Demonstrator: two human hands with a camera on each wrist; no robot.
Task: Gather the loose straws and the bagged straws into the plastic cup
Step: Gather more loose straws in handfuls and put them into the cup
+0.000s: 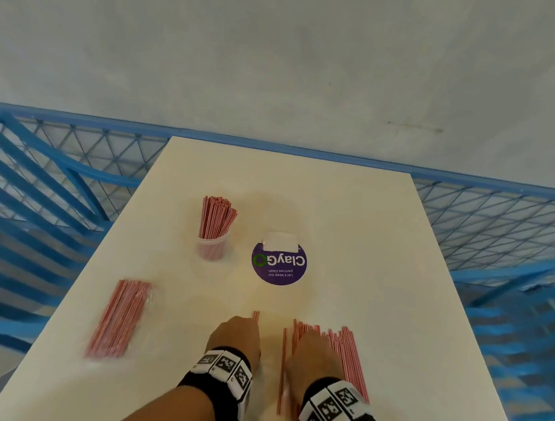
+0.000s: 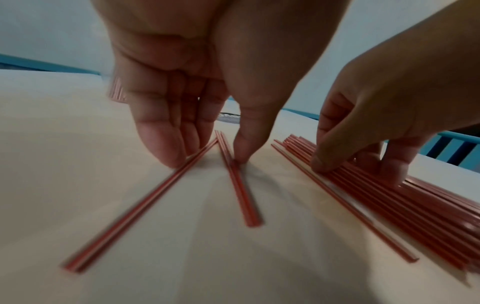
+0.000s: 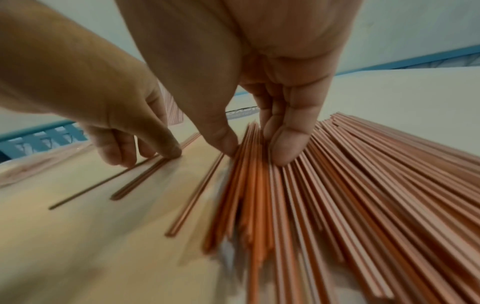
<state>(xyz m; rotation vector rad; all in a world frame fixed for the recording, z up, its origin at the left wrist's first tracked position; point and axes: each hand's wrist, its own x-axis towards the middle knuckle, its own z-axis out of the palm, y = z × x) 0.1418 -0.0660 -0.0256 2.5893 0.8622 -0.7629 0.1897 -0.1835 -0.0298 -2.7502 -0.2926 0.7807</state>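
A clear plastic cup [image 1: 212, 242] holding several red-and-white straws stands upright at the table's middle left. The bagged straws [image 1: 118, 318] lie flat near the left edge. My left hand [image 1: 238, 334] [image 2: 207, 158] presses down on a few stray straws [image 2: 240, 185]; its fingertips [image 2: 171, 152] rest on one pair, its thumb on another. To its right, my right hand [image 1: 312, 351] [image 3: 253, 152] pinches a bunch of loose straws [image 3: 249, 185] between thumb and fingers, at the left side of the big loose pile [image 1: 348, 356] [image 3: 363, 185].
A round purple sticker [image 1: 279, 264] is on the white table [image 1: 381, 250] behind my hands. Blue mesh railings [image 1: 498, 225] flank the table on both sides. The table's near edge is close under my wrists.
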